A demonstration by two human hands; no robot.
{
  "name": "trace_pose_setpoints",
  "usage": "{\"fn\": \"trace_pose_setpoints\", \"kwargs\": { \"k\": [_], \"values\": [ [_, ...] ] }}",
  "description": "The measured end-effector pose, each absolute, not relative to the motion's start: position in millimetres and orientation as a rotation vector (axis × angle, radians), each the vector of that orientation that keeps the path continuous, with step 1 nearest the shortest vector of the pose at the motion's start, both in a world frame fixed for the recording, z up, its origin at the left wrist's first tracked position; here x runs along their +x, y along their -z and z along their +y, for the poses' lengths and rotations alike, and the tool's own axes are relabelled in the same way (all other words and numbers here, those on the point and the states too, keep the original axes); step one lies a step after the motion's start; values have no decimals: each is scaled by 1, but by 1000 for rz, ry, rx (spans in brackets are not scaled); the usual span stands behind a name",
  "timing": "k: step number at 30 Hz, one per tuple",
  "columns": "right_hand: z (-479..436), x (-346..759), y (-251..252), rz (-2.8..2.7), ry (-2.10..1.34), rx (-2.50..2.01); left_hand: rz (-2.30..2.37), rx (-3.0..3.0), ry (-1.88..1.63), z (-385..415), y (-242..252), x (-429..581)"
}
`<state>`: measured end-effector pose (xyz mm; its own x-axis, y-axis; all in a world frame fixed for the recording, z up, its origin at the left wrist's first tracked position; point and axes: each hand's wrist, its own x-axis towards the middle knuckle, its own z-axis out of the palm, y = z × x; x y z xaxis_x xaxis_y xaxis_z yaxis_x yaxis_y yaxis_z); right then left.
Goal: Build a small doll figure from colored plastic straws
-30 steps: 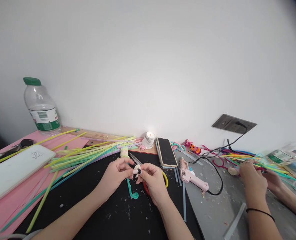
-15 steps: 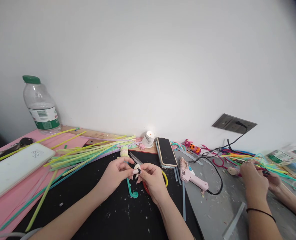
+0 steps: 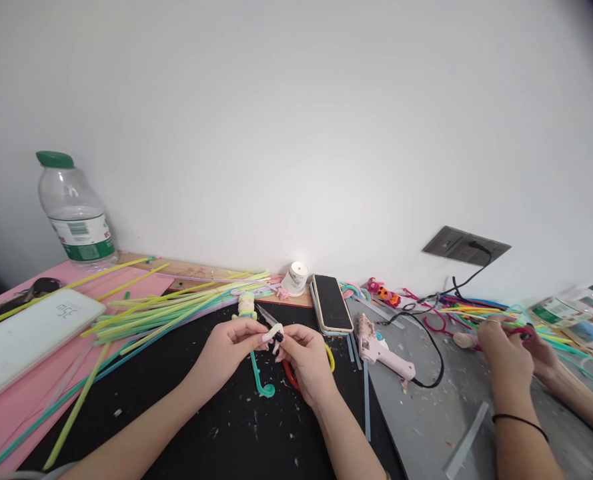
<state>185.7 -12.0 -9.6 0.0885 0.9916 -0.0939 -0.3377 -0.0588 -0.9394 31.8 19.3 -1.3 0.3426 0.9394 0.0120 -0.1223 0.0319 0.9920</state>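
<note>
My left hand (image 3: pixel 240 341) pinches one side of a small white fuzzy piece (image 3: pixel 275 329) above the black mat (image 3: pixel 216 427). Fingers of my right hand (image 3: pixel 301 353) are closed on its other side, close to my left fingertips. Just behind my left hand lies a pale yellow fuzzy figure (image 3: pixel 247 305). A teal pipe cleaner with a curled end (image 3: pixel 263 389) rests on the mat below my fingers. Scissors with red and yellow handles (image 3: pixel 331 358) lie partly hidden under my right hand.
Pipe cleaners (image 3: pixel 166 310), a white power bank (image 3: pixel 36 340) and a bottle (image 3: pixel 79 213) are on the left. A phone (image 3: pixel 332 305), a candle cup (image 3: pixel 295 278) and a pink glue gun (image 3: pixel 383 353) stand nearer right. Another person's hands (image 3: pixel 509 350) work at far right.
The white piece now shows as a small curved strip between my fingertips. The view has shifted slightly. The other person's hands have moved a little at the right.
</note>
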Motion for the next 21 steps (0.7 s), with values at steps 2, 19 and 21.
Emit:
{"fn": "trace_pose_setpoints", "kwargs": {
  "k": [2,19,21],
  "values": [
    [-12,186,9,-844,-1328,-1058,876,1296,-1001,18,0,32],
    [-11,185,13,-841,-1282,-1114,1047,1721,-973,14,1,29],
    [-11,185,13,-835,-1304,-1095,1055,1737,-961,13,0,29]
  ]
}}
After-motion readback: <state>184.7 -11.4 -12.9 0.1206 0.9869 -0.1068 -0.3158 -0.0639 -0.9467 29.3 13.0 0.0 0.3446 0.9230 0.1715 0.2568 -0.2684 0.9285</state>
